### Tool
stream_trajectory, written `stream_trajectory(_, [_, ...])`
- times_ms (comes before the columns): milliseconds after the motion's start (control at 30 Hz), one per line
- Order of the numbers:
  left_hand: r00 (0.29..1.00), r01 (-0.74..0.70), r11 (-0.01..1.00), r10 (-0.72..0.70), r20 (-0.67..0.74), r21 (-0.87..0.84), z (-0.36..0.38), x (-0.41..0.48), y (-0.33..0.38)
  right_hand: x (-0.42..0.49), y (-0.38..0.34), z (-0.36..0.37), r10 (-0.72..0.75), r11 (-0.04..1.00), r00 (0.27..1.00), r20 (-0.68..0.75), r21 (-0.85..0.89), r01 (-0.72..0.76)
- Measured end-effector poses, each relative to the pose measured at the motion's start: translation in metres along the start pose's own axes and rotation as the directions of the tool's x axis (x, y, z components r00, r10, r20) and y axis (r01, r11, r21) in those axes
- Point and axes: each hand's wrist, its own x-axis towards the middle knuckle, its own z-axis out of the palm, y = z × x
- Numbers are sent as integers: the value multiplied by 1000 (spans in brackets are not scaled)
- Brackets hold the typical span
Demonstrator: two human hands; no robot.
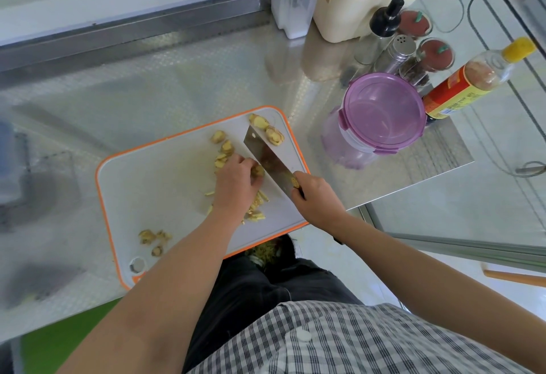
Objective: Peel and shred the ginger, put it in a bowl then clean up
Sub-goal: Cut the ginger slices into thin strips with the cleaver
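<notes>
A white cutting board with an orange rim [153, 184] lies on the steel counter. My left hand [236, 181] holds a small piece of ginger [257, 171] down on the board with curled fingers. My right hand [316, 196] grips the handle of a cleaver [269, 157], whose blade stands right beside the ginger piece. Ginger shreds [257, 211] lie under and beside my left wrist. Ginger slices [223, 144] sit beyond my left hand, and two chunks [267, 129] lie at the board's far corner. Peel scraps [153, 239] sit near the board's front left.
A purple-lidded round container [384, 113] stands right of the board. Behind it are a sauce bottle [466, 83], spice jars [434, 52], a metal shaker [397, 52] and a cream basket of bottles [354, 12]. The counter edge runs just right of my right hand.
</notes>
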Motion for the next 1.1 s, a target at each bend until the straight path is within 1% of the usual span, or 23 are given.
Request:
stream_trajectory(133, [999,14,1000,-13,45,-19,4,-5,8,-3,0,0,-4,999,1000,13,-37,5])
stream_trajectory(200, [999,28,1000,-28,46,-1,8,-10,14,-6,3,-1,-2,998,1000,9,-55,2])
stream_trajectory(300, [999,42,995,-43,16,88,10,-17,23,-11,7,0,5,997,1000,5,-78,-4])
stream_trajectory(467, [1000,20,977,-18,-13,211,10,-29,35,-19,12,1,2,995,1000,4,-98,-1])
stream_trajectory(533, [999,7,971,5,-48,241,12,-33,36,-21,13,1,-7,994,1000,5,-109,7])
stream_trajectory(667, [988,-71,977,97,-122,201,15,-39,33,-19,13,-1,-19,994,1000,-1,-110,19])
stream_trajectory(767, [975,-158,965,185,-120,207,18,-40,28,-21,12,-2,-37,994,999,-19,-107,35])
stream_trajectory(900, [978,-159,961,185,-99,225,21,-36,27,-26,10,-6,-64,994,996,-54,-89,59])
stream_trajectory(1100, [980,-165,960,186,-75,226,21,-35,28,-27,9,-5,-32,993,999,5,-109,32])
